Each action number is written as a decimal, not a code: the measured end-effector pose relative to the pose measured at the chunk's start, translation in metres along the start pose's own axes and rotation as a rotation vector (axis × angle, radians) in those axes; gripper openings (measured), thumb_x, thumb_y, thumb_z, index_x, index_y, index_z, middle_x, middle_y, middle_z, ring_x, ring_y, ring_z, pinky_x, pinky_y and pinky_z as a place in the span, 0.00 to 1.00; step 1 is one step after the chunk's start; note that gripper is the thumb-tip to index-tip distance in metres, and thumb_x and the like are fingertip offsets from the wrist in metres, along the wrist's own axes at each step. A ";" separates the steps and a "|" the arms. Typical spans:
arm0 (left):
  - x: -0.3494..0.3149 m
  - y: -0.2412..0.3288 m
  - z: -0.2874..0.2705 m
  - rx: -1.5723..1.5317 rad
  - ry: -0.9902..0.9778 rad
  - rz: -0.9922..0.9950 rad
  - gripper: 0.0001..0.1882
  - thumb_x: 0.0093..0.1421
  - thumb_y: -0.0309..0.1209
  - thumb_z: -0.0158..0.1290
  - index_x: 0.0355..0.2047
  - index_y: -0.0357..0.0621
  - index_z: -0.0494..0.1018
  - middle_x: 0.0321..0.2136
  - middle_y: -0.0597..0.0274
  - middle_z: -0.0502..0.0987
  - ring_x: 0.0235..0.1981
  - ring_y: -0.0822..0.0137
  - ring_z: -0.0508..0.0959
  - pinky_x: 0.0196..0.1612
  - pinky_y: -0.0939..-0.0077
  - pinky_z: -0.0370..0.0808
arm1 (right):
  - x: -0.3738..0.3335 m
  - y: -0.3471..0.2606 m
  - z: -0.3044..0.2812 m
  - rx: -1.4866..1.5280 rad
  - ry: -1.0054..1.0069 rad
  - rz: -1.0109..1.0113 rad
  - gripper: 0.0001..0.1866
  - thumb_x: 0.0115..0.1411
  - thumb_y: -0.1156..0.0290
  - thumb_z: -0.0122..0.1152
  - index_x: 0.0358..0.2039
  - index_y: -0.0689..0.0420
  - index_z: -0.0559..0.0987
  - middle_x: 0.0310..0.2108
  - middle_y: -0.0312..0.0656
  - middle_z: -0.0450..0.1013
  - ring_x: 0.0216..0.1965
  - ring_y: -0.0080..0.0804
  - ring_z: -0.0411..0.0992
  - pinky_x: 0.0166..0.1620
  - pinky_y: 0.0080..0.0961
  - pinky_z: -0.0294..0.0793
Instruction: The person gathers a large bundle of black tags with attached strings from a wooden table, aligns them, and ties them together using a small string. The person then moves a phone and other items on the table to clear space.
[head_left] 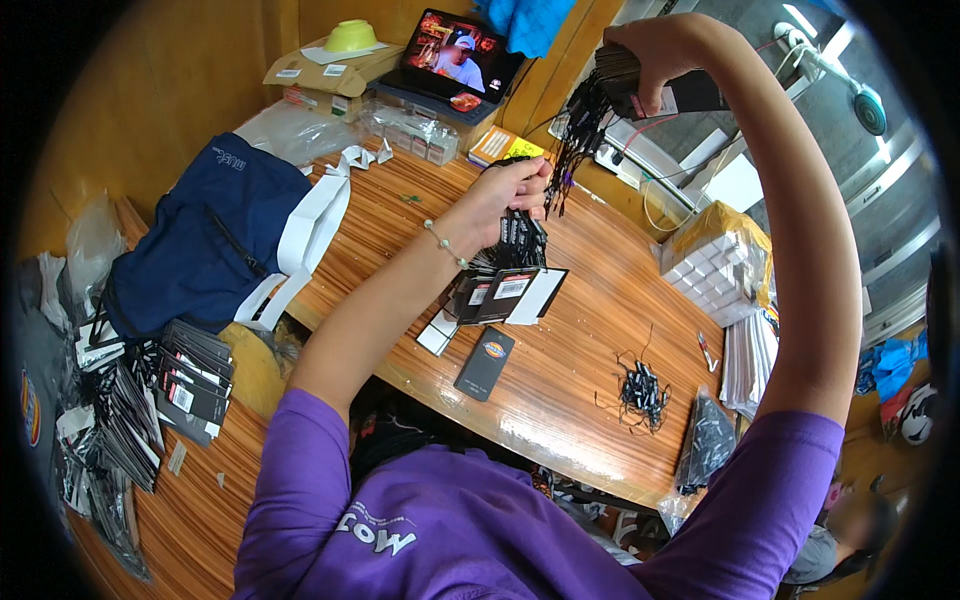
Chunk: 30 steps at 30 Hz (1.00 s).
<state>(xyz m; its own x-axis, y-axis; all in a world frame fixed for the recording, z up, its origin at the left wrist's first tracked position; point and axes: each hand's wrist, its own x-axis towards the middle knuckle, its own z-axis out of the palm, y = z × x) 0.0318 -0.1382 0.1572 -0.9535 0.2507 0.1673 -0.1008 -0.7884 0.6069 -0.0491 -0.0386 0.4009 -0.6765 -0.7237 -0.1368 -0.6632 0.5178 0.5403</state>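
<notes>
Lower hang-tag bunch: black and white cards hanging just below the left fingers by black strings.
Left hand: fingers curled closed around those strings; wrist raised over the wood-grain table, forearm slanting up from lower left.
Upper hang-tag stack: dark cards held above and right of the left fingers, its cords trailing down toward them.
Right hand: thumb and fingers clamped over the stack; arm lifted high, wrist bent leftward.
Step in hand: seemingly sorting or separating strung tags by their cords.
Next move: probably calls for a firm left pinch and a slow right hand, lest cords tangle.
Single black tag: flat, below the left fingers.
Loose black strings: piled well below the right fingers.
</notes>
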 end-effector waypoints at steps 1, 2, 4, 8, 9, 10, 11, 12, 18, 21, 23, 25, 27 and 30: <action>0.001 -0.002 -0.003 -0.013 0.017 0.010 0.12 0.64 0.37 0.39 0.24 0.48 0.62 0.10 0.79 0.50 0.09 0.83 0.50 0.17 0.87 0.58 | 0.001 -0.005 -0.004 -0.006 0.006 0.019 0.45 0.20 0.72 0.74 0.47 0.58 0.66 0.32 0.48 0.74 0.35 0.40 0.74 0.36 0.31 0.74; 0.001 -0.003 -0.005 -0.038 0.023 0.021 0.12 0.63 0.36 0.41 0.23 0.49 0.61 0.10 0.79 0.50 0.09 0.83 0.50 0.17 0.86 0.57 | 0.001 -0.010 -0.008 -0.012 0.011 0.039 0.46 0.20 0.72 0.74 0.47 0.58 0.65 0.32 0.48 0.74 0.35 0.40 0.74 0.36 0.30 0.74; 0.001 -0.004 -0.007 -0.088 0.038 0.043 0.12 0.61 0.35 0.44 0.20 0.50 0.60 0.09 0.78 0.51 0.09 0.82 0.50 0.17 0.84 0.57 | -0.002 -0.023 -0.031 0.006 -0.199 0.025 0.35 0.32 0.67 0.71 0.46 0.55 0.70 0.34 0.45 0.75 0.34 0.36 0.73 0.37 0.29 0.71; -0.007 -0.004 -0.001 0.130 0.150 0.050 0.14 0.61 0.31 0.46 0.19 0.54 0.58 0.09 0.80 0.52 0.09 0.84 0.50 0.16 0.87 0.54 | 0.004 -0.027 -0.017 -0.041 0.000 0.071 0.47 0.21 0.72 0.74 0.48 0.58 0.65 0.32 0.48 0.74 0.35 0.40 0.74 0.36 0.30 0.73; -0.007 -0.004 -0.002 0.115 0.135 0.053 0.13 0.60 0.30 0.46 0.19 0.53 0.58 0.09 0.80 0.53 0.09 0.84 0.51 0.16 0.87 0.54 | 0.003 -0.026 -0.016 -0.036 0.002 0.057 0.47 0.21 0.72 0.74 0.48 0.58 0.65 0.32 0.48 0.74 0.35 0.40 0.74 0.36 0.30 0.73; -0.007 -0.004 -0.003 0.100 0.121 0.054 0.13 0.60 0.30 0.47 0.19 0.53 0.59 0.09 0.80 0.53 0.09 0.84 0.51 0.15 0.87 0.53 | 0.003 -0.024 -0.015 -0.030 0.004 0.043 0.47 0.21 0.72 0.74 0.48 0.57 0.65 0.33 0.48 0.74 0.35 0.41 0.74 0.36 0.30 0.73; -0.007 -0.004 -0.004 0.086 0.107 0.055 0.13 0.60 0.29 0.47 0.19 0.53 0.59 0.09 0.80 0.53 0.09 0.84 0.51 0.15 0.87 0.53 | 0.004 -0.024 -0.015 -0.025 0.005 0.028 0.47 0.21 0.72 0.74 0.48 0.57 0.64 0.33 0.48 0.74 0.35 0.41 0.74 0.36 0.30 0.73; -0.008 -0.004 -0.004 0.090 0.103 0.046 0.13 0.60 0.30 0.47 0.19 0.53 0.59 0.09 0.80 0.53 0.09 0.84 0.51 0.15 0.87 0.53 | 0.004 -0.025 -0.015 -0.024 0.002 0.035 0.47 0.21 0.72 0.74 0.48 0.57 0.64 0.33 0.47 0.74 0.35 0.41 0.74 0.36 0.30 0.73; -0.013 -0.002 0.002 0.111 0.114 0.027 0.11 0.62 0.33 0.44 0.22 0.49 0.62 0.09 0.79 0.52 0.10 0.83 0.50 0.16 0.87 0.54 | 0.011 -0.022 -0.017 -0.002 0.005 0.017 0.45 0.21 0.71 0.74 0.47 0.58 0.66 0.33 0.47 0.74 0.34 0.41 0.74 0.35 0.30 0.73; -0.010 -0.005 -0.001 0.077 0.087 0.028 0.13 0.64 0.36 0.40 0.22 0.47 0.62 0.09 0.78 0.50 0.10 0.82 0.50 0.16 0.86 0.55 | 0.010 -0.025 -0.030 0.008 -0.101 -0.039 0.36 0.27 0.69 0.72 0.42 0.57 0.70 0.31 0.45 0.74 0.32 0.37 0.73 0.34 0.29 0.72; -0.010 -0.009 0.002 0.040 0.098 0.018 0.15 0.64 0.38 0.37 0.22 0.46 0.62 0.10 0.78 0.49 0.10 0.82 0.50 0.17 0.86 0.55 | 0.001 -0.035 -0.054 0.130 -0.381 -0.069 0.21 0.38 0.65 0.69 0.35 0.55 0.77 0.29 0.40 0.76 0.31 0.31 0.72 0.33 0.29 0.70; -0.007 -0.009 -0.002 -0.002 0.044 -0.022 0.15 0.65 0.38 0.37 0.22 0.47 0.62 0.10 0.78 0.49 0.09 0.82 0.49 0.16 0.86 0.55 | 0.011 -0.030 -0.049 0.143 -0.375 -0.123 0.18 0.38 0.65 0.69 0.32 0.55 0.78 0.27 0.38 0.75 0.30 0.30 0.72 0.31 0.28 0.70; -0.005 -0.009 -0.004 -0.022 0.029 -0.030 0.16 0.65 0.39 0.36 0.22 0.47 0.61 0.10 0.78 0.50 0.09 0.82 0.49 0.16 0.86 0.55 | 0.015 -0.028 -0.049 0.156 -0.387 -0.133 0.16 0.38 0.66 0.69 0.30 0.55 0.79 0.25 0.37 0.75 0.28 0.29 0.72 0.30 0.28 0.69; -0.005 -0.010 -0.006 -0.048 0.013 -0.011 0.16 0.64 0.41 0.37 0.21 0.49 0.61 0.10 0.79 0.50 0.09 0.82 0.49 0.16 0.87 0.54 | 0.012 -0.040 -0.058 0.182 -0.441 -0.092 0.15 0.38 0.66 0.69 0.30 0.54 0.79 0.25 0.36 0.75 0.27 0.28 0.71 0.29 0.27 0.69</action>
<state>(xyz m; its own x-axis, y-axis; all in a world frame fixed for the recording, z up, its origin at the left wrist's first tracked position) 0.0354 -0.1348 0.1455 -0.9559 0.2526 0.1501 -0.1249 -0.8117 0.5706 -0.0126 -0.0946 0.4255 -0.6576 -0.5279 -0.5375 -0.7452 0.5605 0.3612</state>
